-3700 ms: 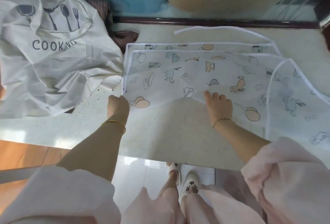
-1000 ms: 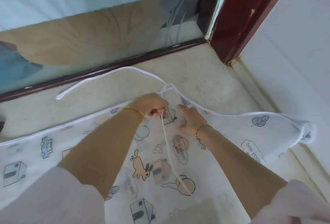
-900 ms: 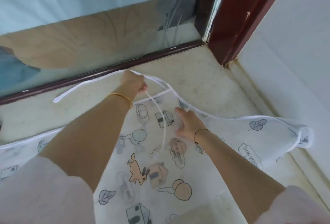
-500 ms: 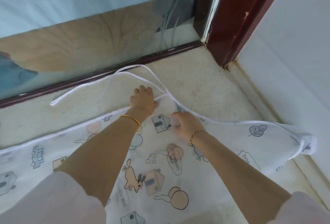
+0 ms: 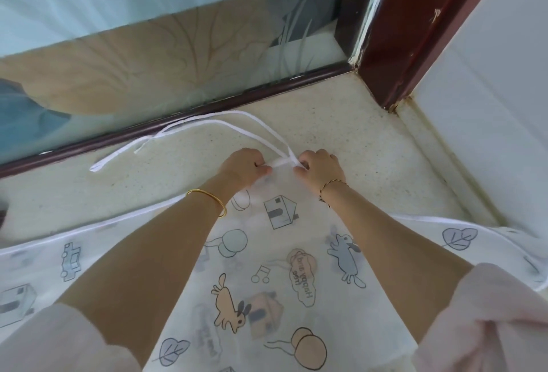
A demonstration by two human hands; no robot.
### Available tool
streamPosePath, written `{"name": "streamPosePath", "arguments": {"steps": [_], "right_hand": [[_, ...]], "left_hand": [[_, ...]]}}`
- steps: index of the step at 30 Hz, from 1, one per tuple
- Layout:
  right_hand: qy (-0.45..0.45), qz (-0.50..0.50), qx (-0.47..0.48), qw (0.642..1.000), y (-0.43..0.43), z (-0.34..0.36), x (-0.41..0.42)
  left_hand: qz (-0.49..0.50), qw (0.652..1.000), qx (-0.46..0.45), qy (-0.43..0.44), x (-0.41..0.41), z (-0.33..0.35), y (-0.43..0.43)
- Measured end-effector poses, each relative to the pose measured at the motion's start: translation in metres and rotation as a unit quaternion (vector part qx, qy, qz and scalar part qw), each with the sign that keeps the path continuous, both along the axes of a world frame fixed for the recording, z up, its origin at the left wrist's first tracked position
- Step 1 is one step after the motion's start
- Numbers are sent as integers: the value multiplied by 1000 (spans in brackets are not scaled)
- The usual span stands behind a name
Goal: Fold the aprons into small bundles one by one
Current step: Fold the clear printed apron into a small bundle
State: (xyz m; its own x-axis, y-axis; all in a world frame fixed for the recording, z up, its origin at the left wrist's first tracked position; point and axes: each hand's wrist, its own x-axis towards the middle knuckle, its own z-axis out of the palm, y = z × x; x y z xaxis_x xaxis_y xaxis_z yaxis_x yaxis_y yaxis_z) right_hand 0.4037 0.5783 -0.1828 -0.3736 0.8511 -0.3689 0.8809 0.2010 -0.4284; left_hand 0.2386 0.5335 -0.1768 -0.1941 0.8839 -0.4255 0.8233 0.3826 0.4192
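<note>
Hands [image 5: 246, 165] [image 5: 318, 168] now on translucent cartoon-print apron [image 5: 267, 253]

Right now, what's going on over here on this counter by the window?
A person is working on a printed apron spread over a speckled counter. The left hand and right hand both pinch the apron's far corner, where its white ties join. The ties trail loose across the counter toward the window. The apron lies mostly flat and is not yet folded into a bundle.
</note>
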Motion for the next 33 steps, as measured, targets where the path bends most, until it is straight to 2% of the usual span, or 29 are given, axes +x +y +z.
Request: {"name": "streamPosePath", "arguments": {"steps": [4, 8, 12, 15, 17, 20, 23, 25, 26, 28, 30, 33], "right_hand": [[98, -32, -59, 993, 1, 0, -6], [66, -24, -70, 995, 3, -1, -8], [78, -72, -23, 994, 3, -4, -17], [69, -62, -2, 996, 0, -8, -31], [49, -48, 28, 997, -4, -10, -36], [13, -43, 98, 994, -10, -10, -32], [-63, -10, 250, 966, -21, -11, -21], [-57, 41, 325, 943, -36, -14, -17], [-48, 68, 337, 938, -46, -16, -15], [-47, 100, 319, 941, -65, -21, -7], [-43, 101, 263, 958, -78, -22, 5], [43, 78, 153, 984, -86, -14, 30]], "left_hand": [[-23, 999, 28, -3, -5, -2, -2], [-8, 998, 57, 0, -13, -4, -13], [-18, 988, 67, 140, -33, -11, -48], [-51, 969, 81, 229, -46, -21, -66], [-55, 959, 102, 259, -49, -27, -68], [-42, 934, 195, 297, -43, -34, -70], [-74, 908, 269, 314, -24, -37, -78], [-101, 911, 269, 296, -8, -40, -85], [-103, 923, 240, 283, -3, -42, -88], [-98, 942, 174, 268, 2, -46, -96], [-102, 945, 143, 275, 1, -48, -101], [-104, 947, 128, 276, 7, -36, -94]]}}
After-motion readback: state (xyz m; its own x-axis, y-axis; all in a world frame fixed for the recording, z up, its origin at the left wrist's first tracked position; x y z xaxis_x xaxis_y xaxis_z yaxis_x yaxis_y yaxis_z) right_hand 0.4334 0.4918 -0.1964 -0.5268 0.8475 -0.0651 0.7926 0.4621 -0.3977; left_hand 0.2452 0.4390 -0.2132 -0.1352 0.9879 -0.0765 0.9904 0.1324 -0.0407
